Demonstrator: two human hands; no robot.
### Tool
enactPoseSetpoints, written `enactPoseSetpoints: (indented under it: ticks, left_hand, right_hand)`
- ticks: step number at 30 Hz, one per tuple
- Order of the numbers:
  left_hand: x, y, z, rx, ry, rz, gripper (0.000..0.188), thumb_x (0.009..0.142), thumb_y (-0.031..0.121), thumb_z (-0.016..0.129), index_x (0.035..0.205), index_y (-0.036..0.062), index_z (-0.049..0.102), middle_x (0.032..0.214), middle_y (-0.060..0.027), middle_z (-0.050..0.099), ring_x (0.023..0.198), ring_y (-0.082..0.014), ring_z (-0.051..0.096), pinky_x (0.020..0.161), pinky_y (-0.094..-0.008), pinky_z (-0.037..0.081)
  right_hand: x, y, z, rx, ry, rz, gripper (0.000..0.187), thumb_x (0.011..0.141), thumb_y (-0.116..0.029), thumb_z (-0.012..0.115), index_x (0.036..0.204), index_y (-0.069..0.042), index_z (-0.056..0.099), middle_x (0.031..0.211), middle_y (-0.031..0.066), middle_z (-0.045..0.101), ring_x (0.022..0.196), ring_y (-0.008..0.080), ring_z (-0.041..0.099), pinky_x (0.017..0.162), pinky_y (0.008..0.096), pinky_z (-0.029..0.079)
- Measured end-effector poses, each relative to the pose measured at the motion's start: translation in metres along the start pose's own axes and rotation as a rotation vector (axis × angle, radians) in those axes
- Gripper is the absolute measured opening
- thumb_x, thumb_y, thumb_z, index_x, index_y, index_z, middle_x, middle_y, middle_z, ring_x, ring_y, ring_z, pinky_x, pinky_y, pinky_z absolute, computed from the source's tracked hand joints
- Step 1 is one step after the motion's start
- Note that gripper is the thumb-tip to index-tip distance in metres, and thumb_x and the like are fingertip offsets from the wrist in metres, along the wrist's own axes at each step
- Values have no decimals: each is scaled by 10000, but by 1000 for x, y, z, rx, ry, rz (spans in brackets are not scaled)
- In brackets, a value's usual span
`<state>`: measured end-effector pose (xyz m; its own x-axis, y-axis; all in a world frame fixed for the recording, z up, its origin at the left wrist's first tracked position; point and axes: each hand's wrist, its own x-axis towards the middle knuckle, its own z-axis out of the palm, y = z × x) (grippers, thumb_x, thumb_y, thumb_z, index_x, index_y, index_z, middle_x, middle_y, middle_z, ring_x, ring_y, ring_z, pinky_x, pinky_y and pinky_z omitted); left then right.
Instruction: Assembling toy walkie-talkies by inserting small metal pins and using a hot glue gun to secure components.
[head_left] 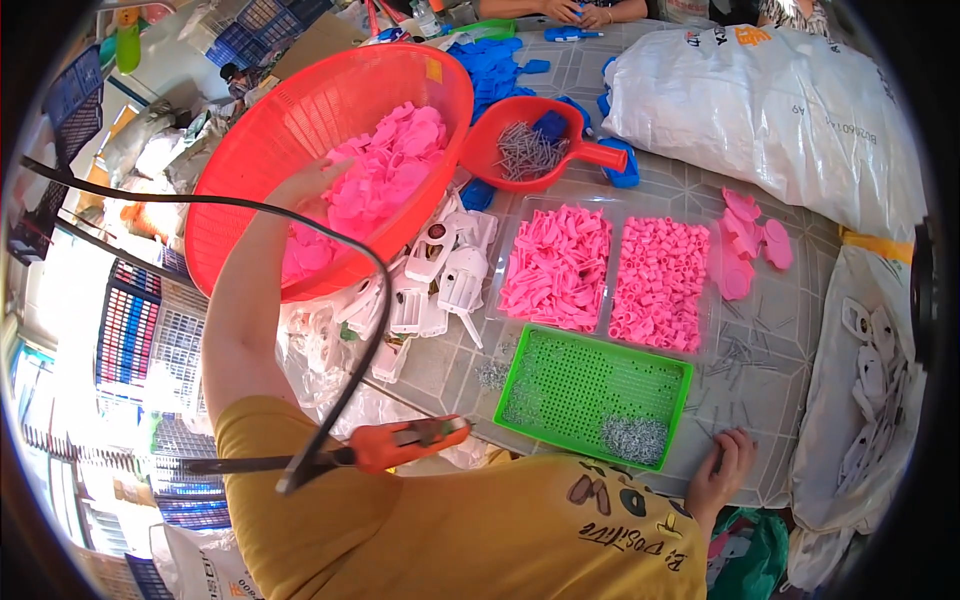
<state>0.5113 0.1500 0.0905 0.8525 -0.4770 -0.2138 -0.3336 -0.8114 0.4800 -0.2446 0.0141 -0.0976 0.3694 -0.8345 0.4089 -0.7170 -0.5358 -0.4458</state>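
1. Retrieval of flat pink plastic pieces [395, 165] from the red basket [290, 110] seems the step; next likely calls for a pinch and lift
2. Left hand [318, 180] reaches among them, fingers partly extended; any hold, I can't tell
3. Right hand [727, 465] rests loosely bent on the table [775, 440], palm hidden, contents unclear
4. Basket pieces point every way, sharing no long axis

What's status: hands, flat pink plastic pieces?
Left hand inside round red plastic basket, at pink pieces, grip unclear. Right hand on grey-patterned table. Thin black cable crosses view of basket.
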Motion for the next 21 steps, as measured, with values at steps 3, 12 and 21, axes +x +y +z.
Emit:
enactPoseSetpoints:
  ticks: [3,12,21]
  left_hand:
    - [-7,6,18,-5,-28,-27,682,853,556,709,1324,84,564,1150,-31,611,963,-161,592,868,-388,510]
    - [-33,48,89,-25,-118,-161,642,850,510,715,1333,111,577,1206,-73,625,999,-237,618,862,-486,514]
    - [-42,19,60,-62,-215,-269,607,847,465,722,1341,138,589,1262,-115,640,1035,-313,643,857,-583,519]
  right_hand:
    - [-1,1,-1,14,-2,2,166,842,54,600,988,-24,613,1074,140,617,1142,372,568,1111,563,336]
    - [2,-1,-1,1,7,-8,167,841,57,590,984,-26,614,1071,137,618,1146,371,565,1110,568,332]
    - [1,-3,-2,-13,18,13,159,841,57,589,975,-26,612,1059,138,616,1137,373,568,1102,581,333]
